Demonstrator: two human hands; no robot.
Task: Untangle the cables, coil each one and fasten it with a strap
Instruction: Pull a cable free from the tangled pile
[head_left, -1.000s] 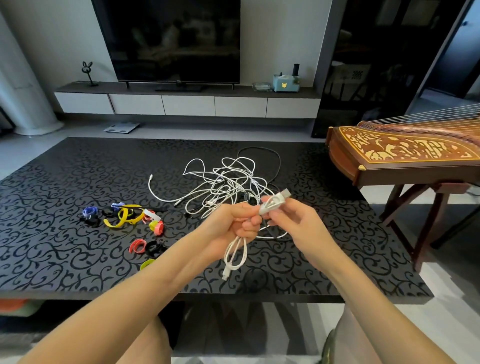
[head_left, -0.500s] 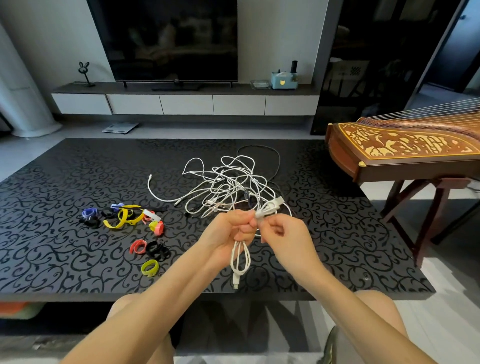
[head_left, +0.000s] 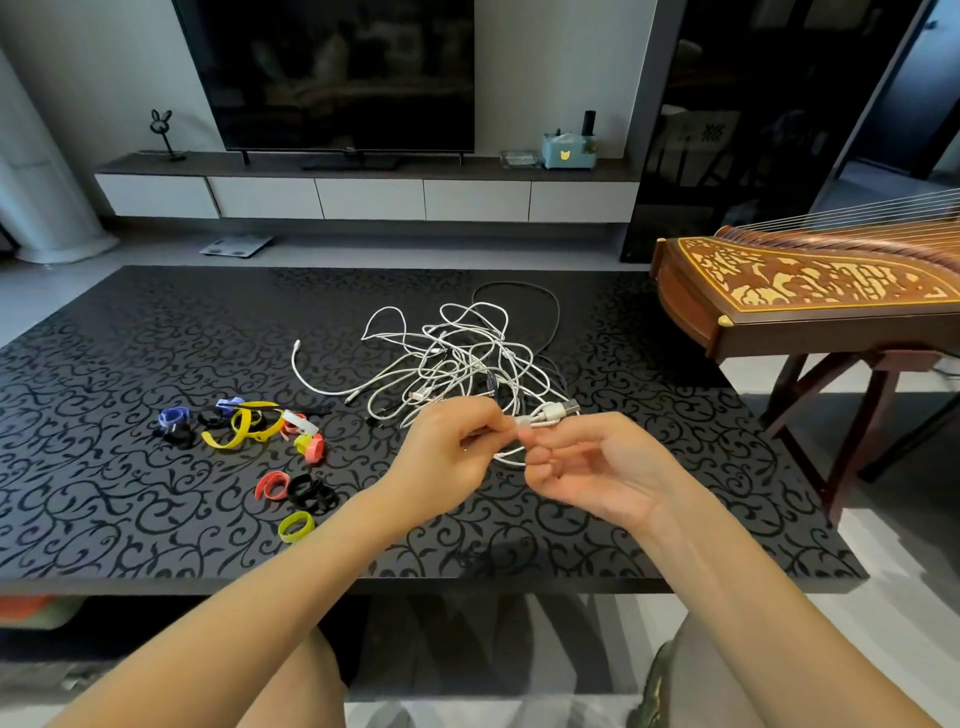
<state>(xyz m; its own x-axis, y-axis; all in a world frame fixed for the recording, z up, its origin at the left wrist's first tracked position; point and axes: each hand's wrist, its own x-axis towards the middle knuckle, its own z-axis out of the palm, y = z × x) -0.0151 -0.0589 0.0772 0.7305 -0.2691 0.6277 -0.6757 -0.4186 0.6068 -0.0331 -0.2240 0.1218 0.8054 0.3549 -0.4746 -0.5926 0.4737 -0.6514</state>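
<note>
A tangle of white cables (head_left: 457, 358) with a black cable (head_left: 555, 317) looped behind it lies mid-table. Just in front of the tangle, my left hand (head_left: 447, 462) grips a folded white cable (head_left: 545, 415), most of it hidden inside the fist. My right hand (head_left: 597, 473) pinches the same cable close to its USB plug end, palm turned up. Several coloured straps (head_left: 254, 426) in yellow, blue, black, pink and red lie scattered on the left of the table.
The black patterned table (head_left: 104, 493) ends just in front of my knees. A wooden zither on a stand (head_left: 810, 291) sits close to the table's right side. A TV console stands along the far wall.
The loops that hung below my left hand are now gathered into the fist. Both hands have moved slightly forward toward the tangle, and my right palm has turned upward.
</note>
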